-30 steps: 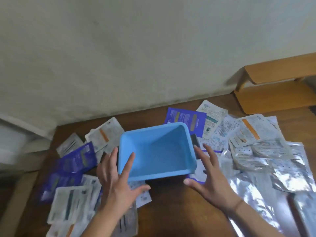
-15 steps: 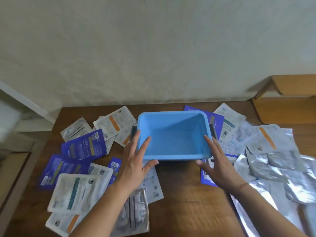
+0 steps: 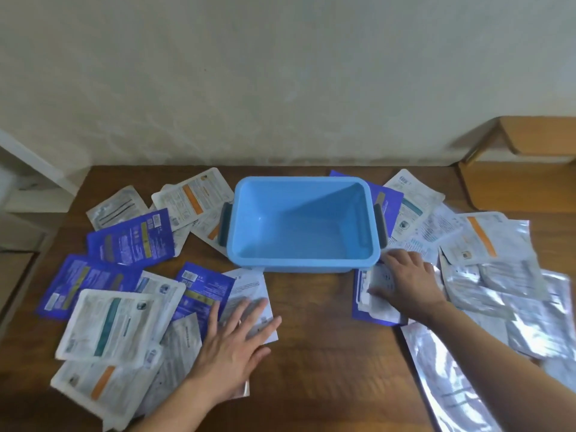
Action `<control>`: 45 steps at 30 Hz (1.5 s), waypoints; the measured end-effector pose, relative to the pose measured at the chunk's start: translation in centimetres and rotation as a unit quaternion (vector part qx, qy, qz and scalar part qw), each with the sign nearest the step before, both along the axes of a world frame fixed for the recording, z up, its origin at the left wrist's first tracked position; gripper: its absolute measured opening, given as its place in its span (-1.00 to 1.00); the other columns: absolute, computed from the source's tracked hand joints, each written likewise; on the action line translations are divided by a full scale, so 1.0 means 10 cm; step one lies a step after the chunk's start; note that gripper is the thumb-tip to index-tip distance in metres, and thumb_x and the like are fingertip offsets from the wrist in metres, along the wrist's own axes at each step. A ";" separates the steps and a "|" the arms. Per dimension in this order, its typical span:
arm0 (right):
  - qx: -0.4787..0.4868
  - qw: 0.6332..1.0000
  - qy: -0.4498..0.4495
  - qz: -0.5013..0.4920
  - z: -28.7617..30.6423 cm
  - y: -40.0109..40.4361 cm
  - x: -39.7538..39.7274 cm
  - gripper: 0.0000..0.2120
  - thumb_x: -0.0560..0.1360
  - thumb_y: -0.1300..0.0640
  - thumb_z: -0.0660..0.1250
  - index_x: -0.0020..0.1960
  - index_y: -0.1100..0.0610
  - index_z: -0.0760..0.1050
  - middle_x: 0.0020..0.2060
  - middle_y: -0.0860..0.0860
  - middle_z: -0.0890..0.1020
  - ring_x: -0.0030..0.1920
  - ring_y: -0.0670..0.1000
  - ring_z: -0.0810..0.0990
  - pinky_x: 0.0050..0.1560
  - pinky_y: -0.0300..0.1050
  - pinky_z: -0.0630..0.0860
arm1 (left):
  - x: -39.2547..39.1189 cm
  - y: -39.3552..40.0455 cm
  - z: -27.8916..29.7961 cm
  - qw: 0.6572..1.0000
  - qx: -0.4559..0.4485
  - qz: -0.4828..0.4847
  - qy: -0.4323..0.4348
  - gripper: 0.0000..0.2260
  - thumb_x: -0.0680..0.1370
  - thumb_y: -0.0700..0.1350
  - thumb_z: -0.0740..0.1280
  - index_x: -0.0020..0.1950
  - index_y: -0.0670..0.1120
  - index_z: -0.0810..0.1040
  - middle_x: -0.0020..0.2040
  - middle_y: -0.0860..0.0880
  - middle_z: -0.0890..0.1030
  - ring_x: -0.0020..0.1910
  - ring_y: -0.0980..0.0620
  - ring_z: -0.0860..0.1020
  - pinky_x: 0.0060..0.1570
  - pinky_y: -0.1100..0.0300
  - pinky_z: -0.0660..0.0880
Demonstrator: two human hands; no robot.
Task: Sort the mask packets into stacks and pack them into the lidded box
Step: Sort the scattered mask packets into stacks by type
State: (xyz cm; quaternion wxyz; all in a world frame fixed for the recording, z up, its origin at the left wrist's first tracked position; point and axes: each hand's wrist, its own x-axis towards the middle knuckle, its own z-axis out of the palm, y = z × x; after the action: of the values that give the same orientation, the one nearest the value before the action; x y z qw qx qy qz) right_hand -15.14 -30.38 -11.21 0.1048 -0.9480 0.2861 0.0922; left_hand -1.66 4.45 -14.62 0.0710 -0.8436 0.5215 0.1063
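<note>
An empty light-blue box (image 3: 300, 266) with dark side handles stands upright at the table's middle, without a lid on it. Mask packets lie scattered on both sides: blue packets (image 3: 131, 238) and white ones (image 3: 112, 322) to the left, white and silver packets (image 3: 486, 275) to the right. My left hand (image 3: 232, 344) lies flat with spread fingers on a white packet (image 3: 249, 291) just in front of the box's left corner. My right hand (image 3: 405, 279) rests with curved fingers on a white packet (image 3: 377, 304) that lies over a blue one, at the box's right front corner.
The wooden table (image 3: 318, 353) shows bare wood in front of the box between my arms. A pale wall runs behind it. A light wooden shelf (image 3: 523, 169) stands at the back right. Long silver pouches (image 3: 445, 381) reach to the right front edge.
Both hands have left the box, which now stands level on the table. My left hand dropped onto the packets at the left front, my right hand onto those at the right.
</note>
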 end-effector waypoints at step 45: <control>0.348 0.930 0.012 -0.114 0.22 1.51 -1.06 -0.66 0.43 -0.11 0.41 -0.31 0.15 0.51 -0.49 -0.08 0.65 -0.45 -0.14 0.61 -0.21 -0.10 0.57 | -0.25 -1.09 0.40 0.925 -0.151 0.141 0.318 -0.69 0.46 0.11 0.47 0.18 0.14 0.55 0.01 0.16 0.59 -0.04 0.17 0.56 -0.04 0.09 0.58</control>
State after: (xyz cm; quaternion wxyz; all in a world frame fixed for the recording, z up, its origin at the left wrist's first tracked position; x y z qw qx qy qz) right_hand -25.77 -15.32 -9.01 0.4350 -0.8117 0.3433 0.1844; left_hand -4.16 -6.45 -10.60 -0.2429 -0.8310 0.4019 0.2983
